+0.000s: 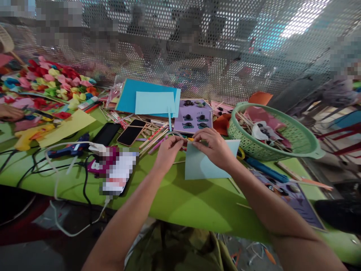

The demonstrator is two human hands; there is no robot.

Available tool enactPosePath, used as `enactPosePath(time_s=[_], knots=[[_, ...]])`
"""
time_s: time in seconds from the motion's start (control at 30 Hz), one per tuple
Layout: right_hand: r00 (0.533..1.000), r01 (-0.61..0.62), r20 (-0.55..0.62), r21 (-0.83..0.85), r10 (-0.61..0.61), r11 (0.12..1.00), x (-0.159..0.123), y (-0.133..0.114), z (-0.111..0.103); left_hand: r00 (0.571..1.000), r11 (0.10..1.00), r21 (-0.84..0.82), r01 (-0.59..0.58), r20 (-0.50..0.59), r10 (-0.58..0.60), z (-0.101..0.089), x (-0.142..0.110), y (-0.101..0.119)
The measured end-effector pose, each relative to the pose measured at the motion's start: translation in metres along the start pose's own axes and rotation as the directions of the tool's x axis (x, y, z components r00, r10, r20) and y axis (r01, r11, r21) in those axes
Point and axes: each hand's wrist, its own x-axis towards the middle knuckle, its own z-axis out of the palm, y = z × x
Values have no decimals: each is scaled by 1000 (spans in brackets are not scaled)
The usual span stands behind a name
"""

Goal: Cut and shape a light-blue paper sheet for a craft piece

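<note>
My left hand (pixel 168 149) and my right hand (pixel 214 146) meet above the green table (pixel 180 199). Both pinch a thin pale blue paper strip (pixel 172 134) that curls up between them. A light blue paper sheet (pixel 204 163) lies under my right hand, whose palm rests on its top edge. Several wooden sticks (pixel 153 137) lie just beyond my fingers.
A green basket (pixel 278 130) with sticks and scraps stands to the right. Two phones (pixel 120 132), a blue glue gun (pixel 69 149), cables, blue card (pixel 146 98), a lilac sheet (pixel 193 116) and piled paper flowers (pixel 53 81) lie left and behind. Another person's hand (pixel 9 113) shows far left.
</note>
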Motion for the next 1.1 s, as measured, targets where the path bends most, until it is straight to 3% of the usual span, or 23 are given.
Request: enactPosePath(time_s=[0.2, 0.4, 0.57, 0.73, 1.1], knots=[[1000, 8, -14, -14, -8, 1000, 0, 1, 3, 999, 998, 55, -28, 25, 27, 0, 1, -9], [984, 31, -162, -219, -68, 975, -3, -8, 5, 999, 996, 88, 27, -47, -23, 1, 2, -11], [995, 41, -78, -171, -55, 984, -5, -11, 6, 1000, 998, 50, 27, -16, -27, 4, 2, -11], [996, -12, -84, -173, -3, 985, -7, -8, 9, 1000, 995, 94, 21, 3, -22, 4, 1, -11], [999, -16, -52, -206, 5, 979, -7, -7, 11, 985, 889, 428, -162, 13, 173, 4, -5, -12]])
